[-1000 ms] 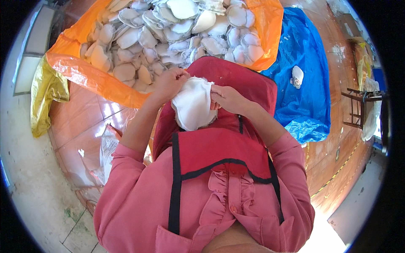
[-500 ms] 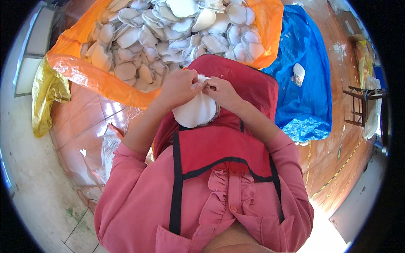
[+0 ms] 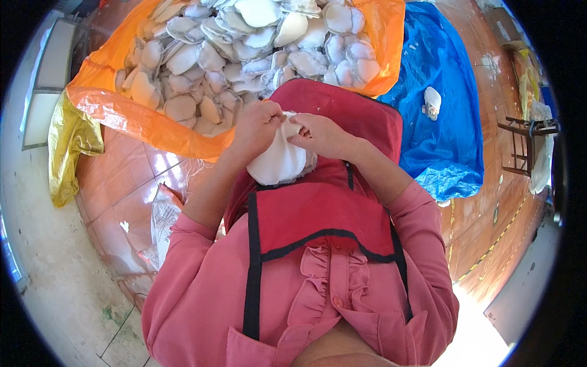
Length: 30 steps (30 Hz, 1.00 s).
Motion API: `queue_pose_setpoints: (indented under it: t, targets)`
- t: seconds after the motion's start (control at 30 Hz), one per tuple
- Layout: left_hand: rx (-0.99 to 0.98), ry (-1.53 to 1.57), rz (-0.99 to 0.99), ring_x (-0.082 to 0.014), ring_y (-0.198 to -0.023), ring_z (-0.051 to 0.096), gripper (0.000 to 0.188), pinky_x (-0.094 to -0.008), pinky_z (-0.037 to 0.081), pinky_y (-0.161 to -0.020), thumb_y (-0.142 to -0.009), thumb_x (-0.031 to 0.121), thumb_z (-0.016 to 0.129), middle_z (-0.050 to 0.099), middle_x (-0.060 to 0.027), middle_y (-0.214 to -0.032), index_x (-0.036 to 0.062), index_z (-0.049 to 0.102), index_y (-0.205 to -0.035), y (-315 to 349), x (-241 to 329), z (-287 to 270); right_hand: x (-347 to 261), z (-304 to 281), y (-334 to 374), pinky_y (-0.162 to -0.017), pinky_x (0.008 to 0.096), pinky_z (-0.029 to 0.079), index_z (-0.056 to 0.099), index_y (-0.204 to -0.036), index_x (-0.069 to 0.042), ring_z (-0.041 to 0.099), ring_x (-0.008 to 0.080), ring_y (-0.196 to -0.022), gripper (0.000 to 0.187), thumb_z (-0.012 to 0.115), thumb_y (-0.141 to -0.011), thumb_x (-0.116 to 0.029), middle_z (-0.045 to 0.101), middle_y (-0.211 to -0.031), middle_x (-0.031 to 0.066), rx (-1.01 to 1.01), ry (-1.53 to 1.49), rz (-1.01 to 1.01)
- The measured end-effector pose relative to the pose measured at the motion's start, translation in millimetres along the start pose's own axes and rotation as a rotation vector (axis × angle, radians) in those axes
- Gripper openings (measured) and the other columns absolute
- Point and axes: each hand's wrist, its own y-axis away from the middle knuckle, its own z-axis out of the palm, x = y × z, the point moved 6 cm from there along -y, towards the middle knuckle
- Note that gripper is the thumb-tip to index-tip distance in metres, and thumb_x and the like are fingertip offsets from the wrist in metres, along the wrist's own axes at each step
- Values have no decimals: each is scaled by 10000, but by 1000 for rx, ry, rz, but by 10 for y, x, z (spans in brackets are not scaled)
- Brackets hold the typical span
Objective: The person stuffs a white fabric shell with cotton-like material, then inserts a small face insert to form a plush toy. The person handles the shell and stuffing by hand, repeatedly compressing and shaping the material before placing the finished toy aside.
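Your left hand [image 3: 260, 125] and right hand [image 3: 318, 133] both pinch shut on the far rim of the white pad [image 3: 278, 162], steadying it on your red apron [image 3: 330, 208], just near of the orange sheet [image 3: 122, 113] heaped with pads.

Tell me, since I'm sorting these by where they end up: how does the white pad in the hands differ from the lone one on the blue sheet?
The held white pad lies on the red apron, pinched at its top edge by both the left hand and right hand; the lone pad lies untouched on the blue sheet. The held one looks larger, being nearer. Both are white and rounded.
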Motion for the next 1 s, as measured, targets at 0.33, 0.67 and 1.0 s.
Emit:
queue_pose_setpoints:
  t: [0.33, 0.67, 1.0]
  targets:
    - [36, 206, -61, -158, -747, 534, 130, -299, 429, -691, -894, 121, 625, 556, -41, -735, 18, 588, -825, -30, -242, -18, 58, -26, 41, -809, 390, 504, 599, -1158, 13, 645, 327, -903, 427, 555, -945, -355, 645, -988, 204, -81, -34, -161]
    - [-116, 373, 8, -110, -837, 504, 108, -265, 409, -763, -918, 118, 620, 536, -3, -836, 35, 583, -860, 72, -163, 7, 159, 9, 15, -726, 414, 508, 688, -940, -16, 657, 334, -778, 299, 547, -915, -278, 656, -803, 195, 30, -123, 60]
    - [-128, 383, -9, -163, -893, 512, 76, -287, 404, -820, -897, 107, 631, 526, -32, -874, 51, 584, -877, 113, -76, 28, 159, 66, -3, -686, 436, 506, 708, -926, -56, 659, 361, -755, 287, 648, -808, -310, 669, -848, 206, 163, -93, 168]
